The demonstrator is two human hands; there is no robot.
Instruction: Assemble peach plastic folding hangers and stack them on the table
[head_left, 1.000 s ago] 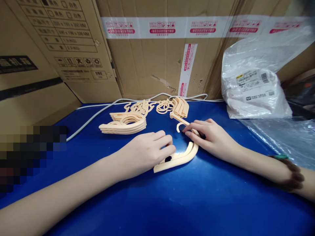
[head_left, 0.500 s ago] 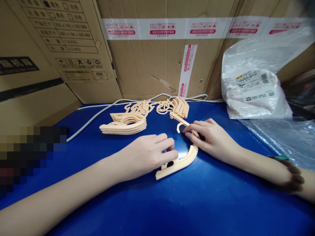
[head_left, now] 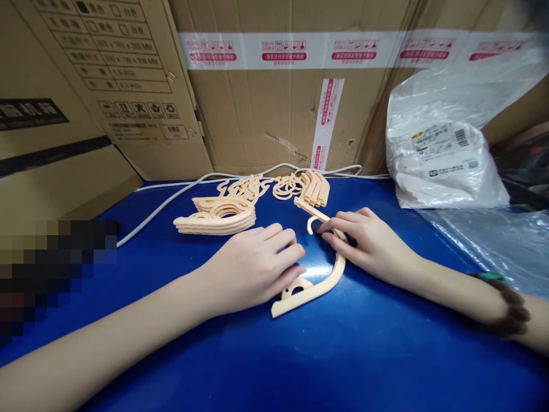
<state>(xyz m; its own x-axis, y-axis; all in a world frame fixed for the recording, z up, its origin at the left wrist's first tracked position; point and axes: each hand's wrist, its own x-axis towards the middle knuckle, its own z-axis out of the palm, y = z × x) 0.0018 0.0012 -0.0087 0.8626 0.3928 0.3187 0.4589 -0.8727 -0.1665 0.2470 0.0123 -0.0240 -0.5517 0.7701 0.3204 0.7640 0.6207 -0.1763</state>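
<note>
A cream plastic folding hanger lies on the blue table, its curved arm running toward me and its small hook pointing left. My right hand pinches the hanger's middle, beside the hook; the fingers hide part of the joint. Over the near end of that hanger hovers my left hand, with fingers loosely bent and apart and the thumb blurred. Just below the thumb shows a rounded lug with a hole. Beyond my left hand sits a neat stack of similar cream hangers.
Loose cream hooks, rings and a pile of hanger arms lie at the back. A white cable runs behind them, before cardboard boxes. At right are a white plastic bag and clear film.
My left hand has drawn slightly up and back from the hanger's near end, baring the holed lug. The inner piece there now lies against the outer arm. My right hand stays put.
</note>
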